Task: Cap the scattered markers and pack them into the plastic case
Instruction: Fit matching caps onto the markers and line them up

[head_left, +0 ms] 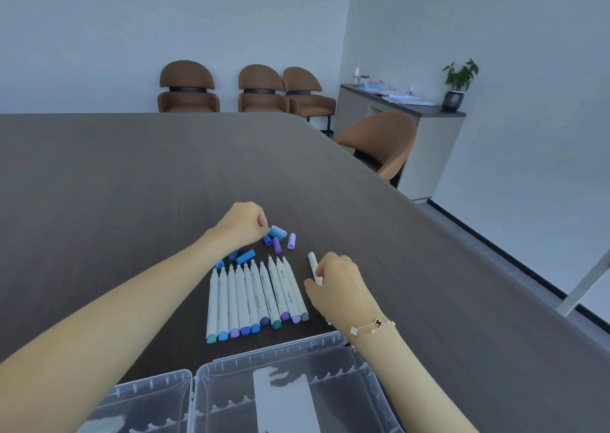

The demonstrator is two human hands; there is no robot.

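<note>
two hands at work: left hand [242, 223] curled, fingertips pinching a pale blue cap [278, 232] among loose matte caps [276, 244]; right hand [340, 281] gripping a white marker [314, 266]. just beside, a row of slim white markers [257, 297] on the dark woodgrain table [132, 175]. nearest, open clear plastic case [231, 396].

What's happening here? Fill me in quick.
A person is capping markers at a dark table. The left hand pinches a cap from the loose caps, while the right hand holds one white marker. A row of uncapped markers lies between them. The clear plastic case sits open nearby, with no markers packed yet.
</note>
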